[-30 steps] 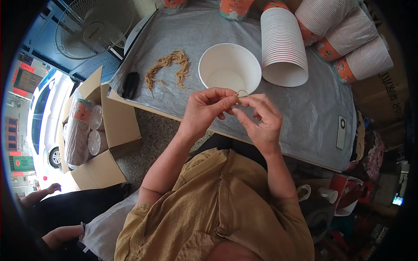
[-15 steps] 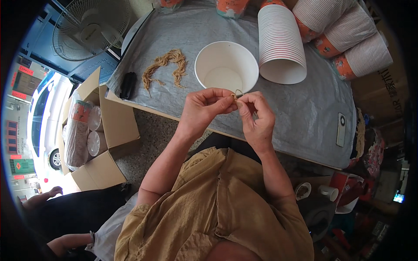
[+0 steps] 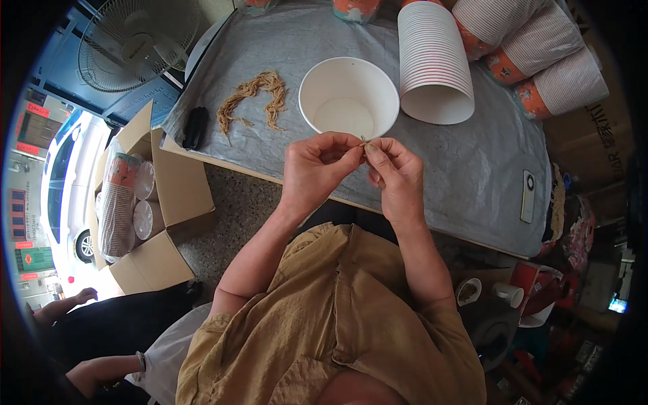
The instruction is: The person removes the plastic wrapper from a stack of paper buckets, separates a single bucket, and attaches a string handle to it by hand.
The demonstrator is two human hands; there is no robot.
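Observation:
My left hand (image 3: 316, 169) and my right hand (image 3: 393, 173) meet just in front of a white paper bowl (image 3: 349, 98) on the grey-covered table (image 3: 486, 175). Together the fingertips pinch a thin tan rubber band (image 3: 364, 142) between them. The band is mostly hidden by my fingers. A loose pile of tan rubber bands (image 3: 253, 98) lies on the table to the left of the bowl.
A tall stack of white paper bowls (image 3: 432, 64) lies on its side right of the single bowl, with more orange-and-white stacks (image 3: 540, 54) behind. A small black object (image 3: 195, 127) and a grey remote (image 3: 528, 196) lie on the table. An open cardboard box (image 3: 145, 202) of wrapped cups stands at the left, near a fan (image 3: 138, 44). Another person (image 3: 101, 337) sits at lower left.
Both hands have stayed together by the bowl's near rim, the fingers shifting slightly on the rubber band. The view has drifted a little.

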